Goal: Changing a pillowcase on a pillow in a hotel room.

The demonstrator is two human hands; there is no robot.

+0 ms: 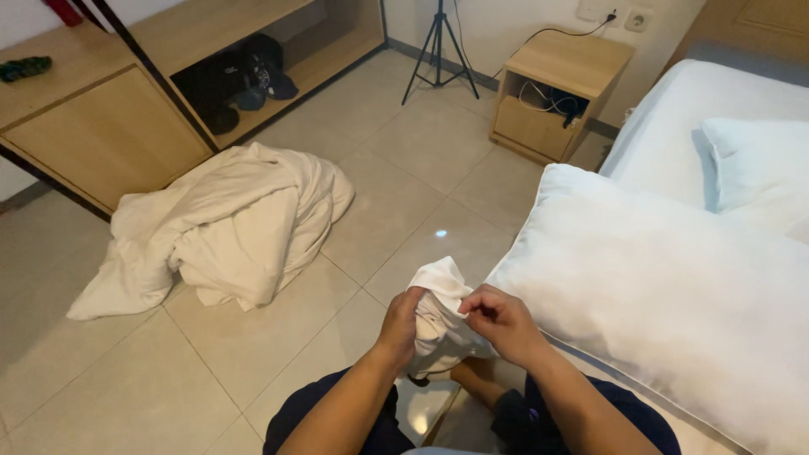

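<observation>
Bunched white cotton pillowcase point(438, 312), gathered low in the middle, over the lap, just beside the bed's edge. Gripped from the left by left hand point(399, 327), fingers curled shut around the cloth. Pinched at the top fold by right hand point(499, 320), thumb and fingertips pressed together on the fabric. Touching to the right: big plump white pillow point(666, 295) lying on the white mattress point(716, 97). Further left, on the beige tiled floor point(396, 202), crumpled cream duvet point(223, 227). Beyond, pale wooden bedside table point(556, 88) and black tripod stand point(438, 46).
</observation>
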